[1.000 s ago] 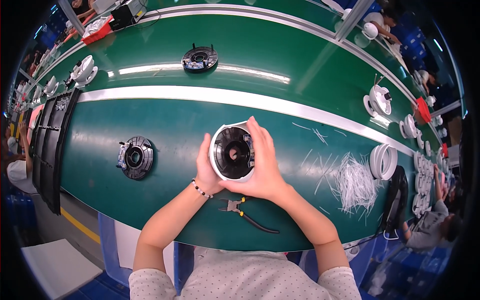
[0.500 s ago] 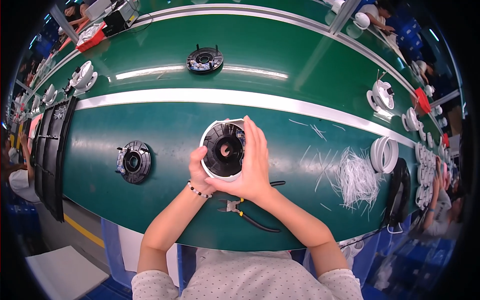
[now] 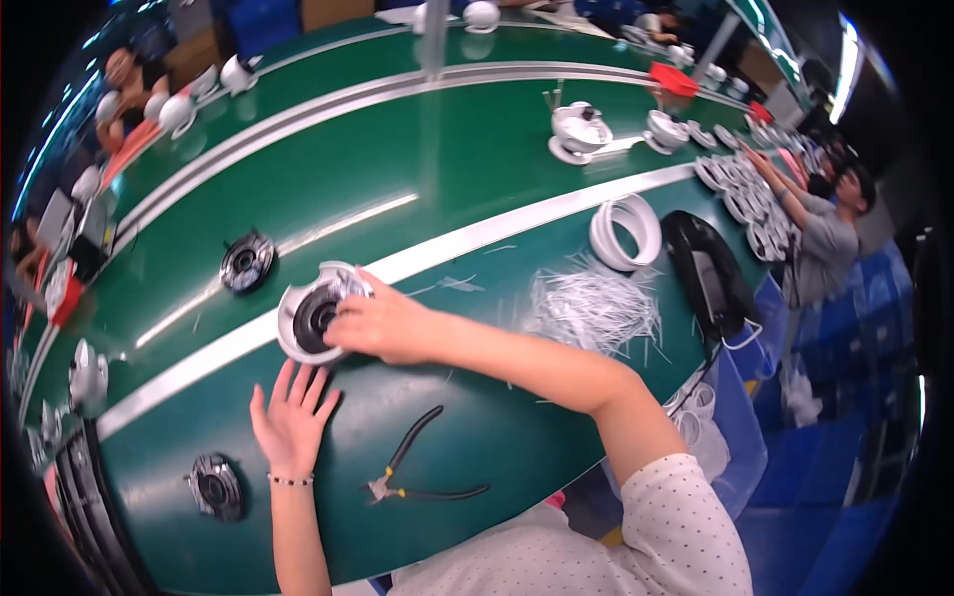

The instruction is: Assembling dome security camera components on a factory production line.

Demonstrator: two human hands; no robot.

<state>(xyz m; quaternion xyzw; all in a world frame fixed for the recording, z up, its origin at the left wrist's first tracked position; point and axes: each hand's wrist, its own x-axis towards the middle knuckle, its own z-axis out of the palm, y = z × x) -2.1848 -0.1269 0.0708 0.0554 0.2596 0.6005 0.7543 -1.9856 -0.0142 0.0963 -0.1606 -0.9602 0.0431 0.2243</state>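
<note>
A white round housing (image 3: 288,320) with a black disc (image 3: 314,314) inside it is at the white strip along the far edge of my green mat. My right hand (image 3: 390,326) grips it, fingers bent over its right side and into the opening. Just below the housing, my left hand (image 3: 292,422) is open, palm up, with nothing in it. A pair of cutting pliers (image 3: 381,488) with black handles lies spread on the mat, right of my left forearm. Another black disc part (image 3: 217,487) lies at the left, and a similar one (image 3: 246,261) sits on the green surface beyond the strip.
A heap of thin white strips (image 3: 596,310) lies on the right, with white rings (image 3: 636,260) behind it. Beside them is a black, soft-looking object (image 3: 702,273). A black tray (image 3: 89,487) borders the left. White assemblies (image 3: 580,131) stand beyond the strip. Co-workers sit farther off.
The housing has moved from in front of me to the far strip. My left hand has let go and opened; my right hand still grips it. The whole view has swung right.
</note>
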